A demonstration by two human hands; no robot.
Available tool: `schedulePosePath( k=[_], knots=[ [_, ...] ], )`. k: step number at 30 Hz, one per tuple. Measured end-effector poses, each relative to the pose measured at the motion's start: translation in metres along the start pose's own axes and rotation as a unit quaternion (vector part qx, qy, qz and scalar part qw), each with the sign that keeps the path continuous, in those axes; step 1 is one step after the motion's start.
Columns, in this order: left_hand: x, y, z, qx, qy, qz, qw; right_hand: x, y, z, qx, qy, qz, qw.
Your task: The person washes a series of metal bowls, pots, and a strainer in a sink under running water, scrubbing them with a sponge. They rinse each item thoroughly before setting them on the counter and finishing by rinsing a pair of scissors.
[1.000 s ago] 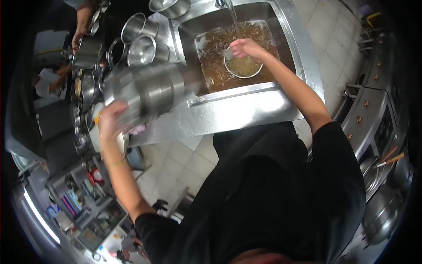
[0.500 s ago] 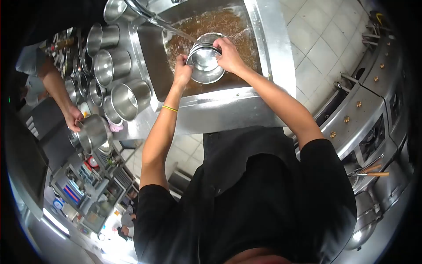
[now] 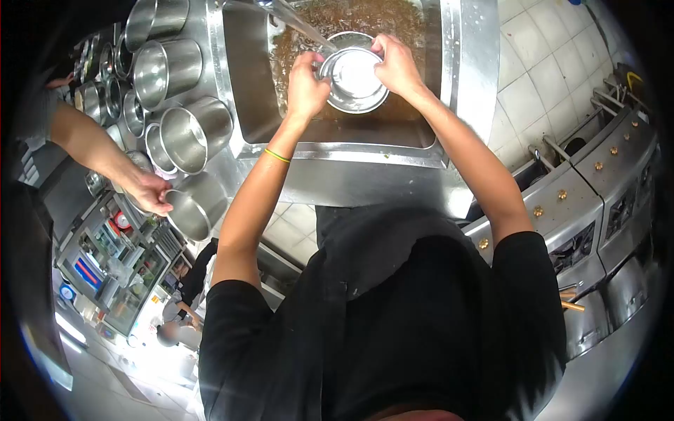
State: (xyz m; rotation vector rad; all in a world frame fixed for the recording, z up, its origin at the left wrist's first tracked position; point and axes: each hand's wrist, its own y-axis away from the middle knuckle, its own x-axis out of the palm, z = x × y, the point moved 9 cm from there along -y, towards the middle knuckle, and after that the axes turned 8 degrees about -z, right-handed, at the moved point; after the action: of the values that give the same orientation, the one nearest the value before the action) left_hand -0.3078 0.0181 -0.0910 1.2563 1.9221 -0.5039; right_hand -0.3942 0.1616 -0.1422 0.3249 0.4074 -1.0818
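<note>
Over the sink (image 3: 247, 84) I hold a round metal pot (image 3: 357, 77) tilted, its shiny inside facing me. My left hand (image 3: 307, 88) grips its rim on the left, fingers curled over the edge. On the opposite side my right hand (image 3: 397, 67) clasps the rim with the thumb inside. A stream of water (image 3: 309, 29) from the faucet (image 3: 270, 4) comes down at the pot's far edge, where another round rim overlaps it. Brownish water (image 3: 295, 38) with foam lies in the sink below.
Several steel pots (image 3: 184, 137) stand left of the sink. There a co-worker's hand (image 3: 149, 191) holds another pot (image 3: 189, 214) at the counter's edge. A stove (image 3: 562, 203) with brass knobs runs along the right, beyond the tiled floor (image 3: 533, 42). A person (image 3: 182, 302) is farther back.
My hands and the pot have shifted right and slightly up in view, and the pot's inside shows brighter. The co-worker's hand has brought its pot right, against the counter's edge.
</note>
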Motion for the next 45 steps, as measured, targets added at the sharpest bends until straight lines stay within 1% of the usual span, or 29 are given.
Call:
schedulePosePath(
  k=[1, 3, 4, 5, 7, 8, 9, 11, 12, 15, 17, 19, 20, 21, 23, 24, 26, 27, 28, 29, 30, 31, 33, 38, 40, 41, 42, 43, 45],
  knots=[
    [-0.003, -0.002, -0.004, 0.004, 0.000, -0.005, 1.000, -0.003, -0.002, 0.005, -0.006, 0.000, -0.003, 1.000],
    [0.005, -0.003, 0.011, -0.140, 0.040, 0.045, 0.988, -0.023, -0.004, 0.033, -0.111, -0.028, -0.064, 0.991],
    [0.008, -0.003, 0.012, -0.125, 0.018, 0.071, 0.989, -0.031, 0.000, 0.048, -0.114, -0.017, -0.070, 0.991],
    [0.009, -0.002, 0.011, -0.120, 0.021, 0.066, 0.990, -0.037, 0.004, 0.056, -0.107, -0.024, -0.061, 0.992],
    [0.005, 0.004, 0.012, -0.101, 0.143, -0.038, 0.984, -0.049, 0.012, 0.073, -0.129, -0.024, -0.064, 0.989],
    [0.010, 0.008, 0.014, -0.097, 0.199, -0.060, 0.973, -0.050, 0.014, 0.074, -0.132, -0.023, -0.064, 0.989],
    [0.013, 0.012, 0.012, -0.097, 0.200, -0.063, 0.973, -0.049, 0.018, 0.072, -0.137, -0.020, -0.051, 0.989],
    [0.031, 0.025, 0.022, -0.167, 0.186, 0.009, 0.968, -0.045, 0.026, 0.065, -0.140, -0.017, -0.035, 0.989],
    [0.040, 0.029, 0.026, -0.177, 0.136, 0.050, 0.973, -0.042, 0.028, 0.062, -0.144, -0.021, -0.019, 0.989],
    [0.052, 0.039, 0.030, -0.189, 0.158, 0.093, 0.965, -0.035, 0.037, 0.055, -0.146, -0.026, 0.009, 0.989],
    [0.055, 0.046, 0.031, -0.193, 0.166, 0.101, 0.962, -0.031, 0.043, 0.052, -0.146, -0.030, 0.021, 0.989],
    [0.056, 0.055, 0.022, -0.168, 0.162, 0.122, 0.965, -0.031, 0.050, 0.055, -0.196, -0.022, 0.028, 0.980],
    [0.057, 0.060, 0.016, -0.149, 0.144, 0.132, 0.969, -0.026, 0.055, 0.050, -0.184, -0.032, 0.047, 0.981],
    [0.063, 0.066, 0.016, -0.164, 0.141, 0.167, 0.962, -0.029, 0.056, 0.050, -0.185, -0.031, 0.049, 0.981],
    [0.074, 0.065, 0.015, -0.099, 0.185, 0.159, 0.965, -0.030, 0.059, 0.044, -0.163, -0.064, 0.081, 0.981],
    [0.072, 0.062, 0.011, -0.099, 0.185, 0.158, 0.965, -0.031, 0.060, 0.043, -0.144, -0.072, 0.085, 0.983],
    [0.076, 0.064, 0.007, -0.164, 0.249, 0.214, 0.930, -0.033, 0.060, 0.046, -0.132, -0.069, 0.087, 0.985],
    [0.069, 0.060, -0.003, -0.162, 0.248, 0.214, 0.931, -0.035, 0.059, 0.045, -0.121, -0.065, 0.084, 0.987],
    [0.065, 0.060, -0.011, -0.194, 0.236, 0.238, 0.922, -0.038, 0.058, 0.044, -0.123, -0.063, 0.080, 0.987],
    [0.064, 0.061, -0.015, -0.226, 0.223, 0.261, 0.912, -0.037, 0.057, 0.040, -0.099, -0.058, 0.094, 0.989],
    [0.061, 0.057, -0.019, -0.191, 0.187, 0.258, 0.928, -0.036, 0.055, 0.034, -0.077, -0.052, 0.107, 0.990],
    [0.060, 0.050, -0.021, -0.184, 0.186, 0.256, 0.931, -0.037, 0.053, 0.033, -0.082, -0.050, 0.101, 0.990],
    [0.071, 0.063, -0.015, -0.303, 0.177, 0.343, 0.871, -0.036, 0.051, 0.021, -0.017, -0.093, 0.118, 0.989],
    [0.085, 0.063, -0.011, -0.291, 0.218, 0.347, 0.864, -0.041, 0.048, 0.013, -0.004, -0.105, 0.112, 0.988],
    [0.099, 0.072, 0.008, -0.330, 0.162, 0.417, 0.831, -0.030, 0.045, 0.014, 0.009, -0.115, 0.184, 0.976],
    [0.103, 0.077, 0.017, -0.348, 0.134, 0.450, 0.811, -0.029, 0.043, 0.016, 0.003, -0.114, 0.183, 0.976],
    [0.101, 0.077, 0.012, -0.315, 0.127, 0.477, 0.811, -0.025, 0.042, 0.017, -0.007, -0.119, 0.194, 0.974],
    [0.098, 0.075, 0.011, -0.327, 0.146, 0.444, 0.822, -0.023, 0.042, 0.017, -0.015, -0.122, 0.204, 0.971],
    [0.093, 0.068, 0.000, -0.287, 0.238, 0.337, 0.865, -0.024, 0.044, 0.019, -0.029, -0.132, 0.205, 0.969]
  ],
)
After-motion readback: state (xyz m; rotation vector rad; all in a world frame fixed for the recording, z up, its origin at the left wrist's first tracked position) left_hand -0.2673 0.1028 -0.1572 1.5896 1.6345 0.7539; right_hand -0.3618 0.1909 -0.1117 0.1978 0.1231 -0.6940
